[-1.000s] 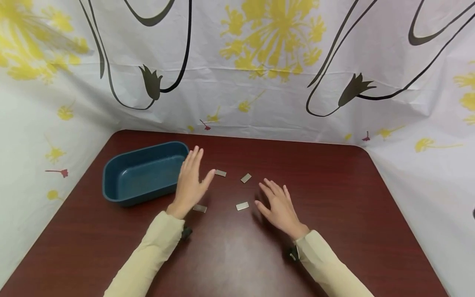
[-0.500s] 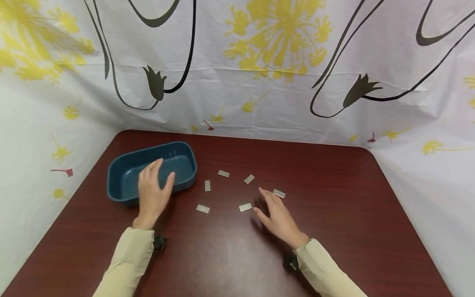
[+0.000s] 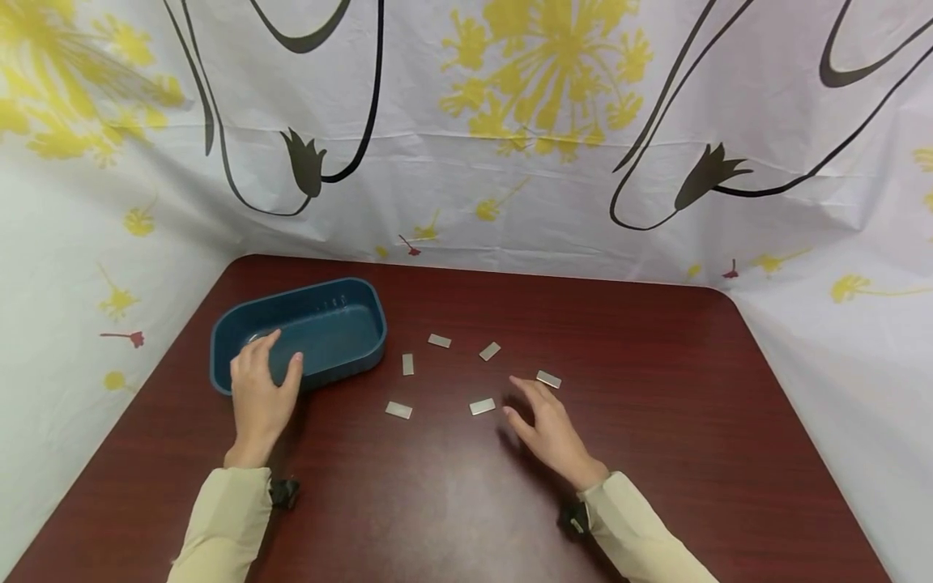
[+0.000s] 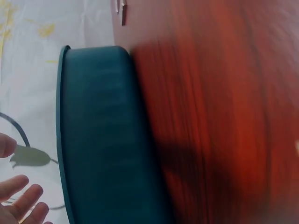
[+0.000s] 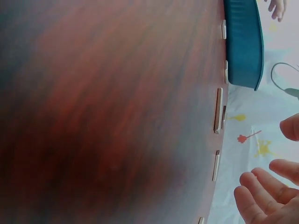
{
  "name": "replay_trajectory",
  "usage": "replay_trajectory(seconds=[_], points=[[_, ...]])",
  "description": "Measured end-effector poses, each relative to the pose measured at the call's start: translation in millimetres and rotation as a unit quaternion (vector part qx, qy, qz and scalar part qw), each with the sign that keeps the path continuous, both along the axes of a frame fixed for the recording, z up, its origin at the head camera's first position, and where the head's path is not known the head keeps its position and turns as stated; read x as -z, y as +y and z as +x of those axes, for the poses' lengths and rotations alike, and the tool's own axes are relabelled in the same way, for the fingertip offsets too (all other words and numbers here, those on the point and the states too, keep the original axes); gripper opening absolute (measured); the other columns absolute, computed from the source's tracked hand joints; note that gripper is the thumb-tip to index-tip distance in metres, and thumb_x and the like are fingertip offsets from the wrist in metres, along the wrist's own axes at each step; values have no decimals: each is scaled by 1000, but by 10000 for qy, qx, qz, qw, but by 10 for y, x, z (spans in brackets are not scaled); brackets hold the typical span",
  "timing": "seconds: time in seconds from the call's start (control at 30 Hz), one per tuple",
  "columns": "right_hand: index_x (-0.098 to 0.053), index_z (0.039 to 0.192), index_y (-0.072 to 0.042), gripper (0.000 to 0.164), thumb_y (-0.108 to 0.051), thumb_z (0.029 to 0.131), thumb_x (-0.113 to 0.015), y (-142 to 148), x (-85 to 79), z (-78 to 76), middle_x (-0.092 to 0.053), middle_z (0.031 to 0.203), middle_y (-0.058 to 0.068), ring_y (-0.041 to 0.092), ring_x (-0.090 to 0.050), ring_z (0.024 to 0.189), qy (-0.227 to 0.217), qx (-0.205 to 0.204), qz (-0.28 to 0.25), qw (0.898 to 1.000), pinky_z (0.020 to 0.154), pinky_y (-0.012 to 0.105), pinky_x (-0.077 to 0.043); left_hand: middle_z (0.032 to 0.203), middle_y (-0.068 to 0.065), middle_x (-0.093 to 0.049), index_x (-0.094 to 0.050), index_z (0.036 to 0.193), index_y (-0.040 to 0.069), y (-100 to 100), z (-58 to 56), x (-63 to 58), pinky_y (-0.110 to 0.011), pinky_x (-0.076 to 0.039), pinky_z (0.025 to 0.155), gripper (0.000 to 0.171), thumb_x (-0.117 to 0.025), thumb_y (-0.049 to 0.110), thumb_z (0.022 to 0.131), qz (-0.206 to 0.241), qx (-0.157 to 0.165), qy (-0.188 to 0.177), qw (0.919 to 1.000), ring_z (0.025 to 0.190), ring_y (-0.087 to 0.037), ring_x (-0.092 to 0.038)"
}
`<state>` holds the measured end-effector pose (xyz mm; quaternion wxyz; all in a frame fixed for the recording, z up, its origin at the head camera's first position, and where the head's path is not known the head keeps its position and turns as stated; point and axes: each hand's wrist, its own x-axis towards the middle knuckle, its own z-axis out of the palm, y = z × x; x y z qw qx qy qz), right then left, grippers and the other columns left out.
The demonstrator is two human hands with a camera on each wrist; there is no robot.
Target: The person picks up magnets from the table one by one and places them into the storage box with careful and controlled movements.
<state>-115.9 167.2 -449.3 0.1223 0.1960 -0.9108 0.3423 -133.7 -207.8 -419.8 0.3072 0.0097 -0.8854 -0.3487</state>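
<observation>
Toward the table's (image 3: 656, 348) left edge, hovering wide-fingered over tray (image 3: 334, 340) with left hand (image 3: 261, 397); rightward, likewise beside grey pieces (image 3: 483, 406) with right hand (image 3: 550, 429).

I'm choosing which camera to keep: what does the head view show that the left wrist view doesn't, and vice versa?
Only the head view shows the right hand, the inside of the blue container and all six metallic pieces. Only the left wrist view shows the left hand from its palm side. Both share the left hand, blue container, some metallic pieces, table and patterned cloth.
</observation>
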Motion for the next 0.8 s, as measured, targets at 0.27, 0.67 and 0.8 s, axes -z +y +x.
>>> replay_trajectory(seconds=[0.27,0.67,0.8], points=[[-55,113,6,37,-1,78,-65,-57,-37,-43,-62,92,14,23,-62,79,-393,-152,-1146,9925,65,30,-50,118,-27,-46,-51,121,-6,-201,125,12,-57,-26,87,43,-60,11,83,-36,-231,-210,9995,108,-43,-36],[-56,110,5,33,-2,79,-64,-121,-64,-82,-64,89,15,23,-61,77,-783,-114,-1503,9855,67,31,-49,114,-29,-38,-50,121,-8,-378,277,26,-55,-27,82,42,-57,13,85,287,-677,-768,9943,107,-44,-30],[-56,110,4,33,-2,79,-64,-153,-77,-80,-64,88,11,21,-61,76,-743,-76,-1513,9857,67,30,-49,114,-30,-36,-48,122,-10,-439,305,33,-54,-27,84,44,-56,14,86,330,-720,-1077,9910,108,-44,-29]])
